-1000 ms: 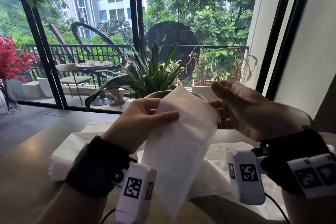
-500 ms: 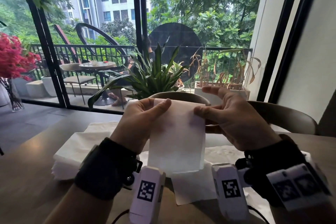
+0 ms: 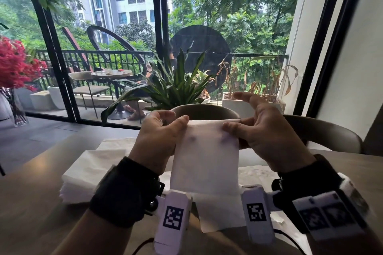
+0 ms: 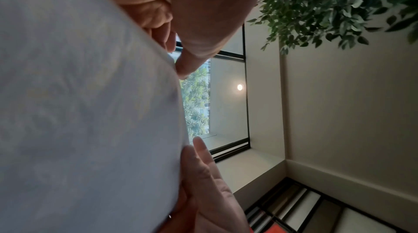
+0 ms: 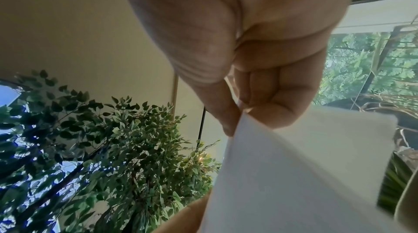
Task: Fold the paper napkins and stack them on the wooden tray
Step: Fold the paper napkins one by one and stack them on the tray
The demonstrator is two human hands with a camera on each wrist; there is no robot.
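Napkin [image 3: 206, 157] held upright in the air above the table [image 3: 31, 203], doubled over, folded edge on top, loose ends hanging toward the wrists. Left hand [image 3: 159, 141] pinching upper left corner of the napkin, thumb on the near face, other fingers curled behind. Right hand [image 3: 267, 136] pinching upper right corner, thumb on the near face, index finger stretched out above and clear of the paper. Left wrist view: napkin [image 4: 86, 111] filling most of the frame, thumb tip pressed at its edge. Right wrist view: napkin [image 5: 305, 174] corner nipped between thumb and curled fingers [image 5: 271, 93].

Below the napkin, on the table: stack of flat napkins [image 3: 89, 174] to the left, spread sheets [image 3: 219, 213] directly beneath and to the right. Wooden tray not made out in any view.

Beyond the napkin: chair back [image 3: 207, 111], then potted plant [image 3: 178, 87]. Far left of the napkin: red flowers [image 3: 16, 64] in a glass vase. Behind the plant: window, balcony railing, small round table with chairs.
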